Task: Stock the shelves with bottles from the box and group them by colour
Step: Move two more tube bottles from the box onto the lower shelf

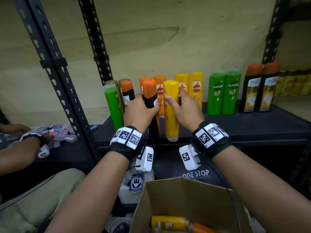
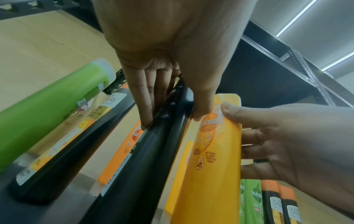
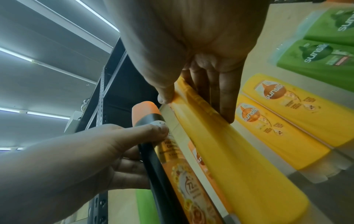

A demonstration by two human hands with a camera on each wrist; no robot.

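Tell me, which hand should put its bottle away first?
Probably the right hand. Its yellow bottle stands right in front of the yellow pair; the left hand's black bottle belongs far right.

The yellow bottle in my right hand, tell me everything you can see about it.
The yellow bottle is glossy plastic, tall and flattish, standing cap-down near the front edge of the dark shelf, about upright. Its front carries an orange Sunsilk logo and small print. Your right hand grips its upper part, thumb on one side and fingers on the other. The black bottle in your left hand stands close beside it.
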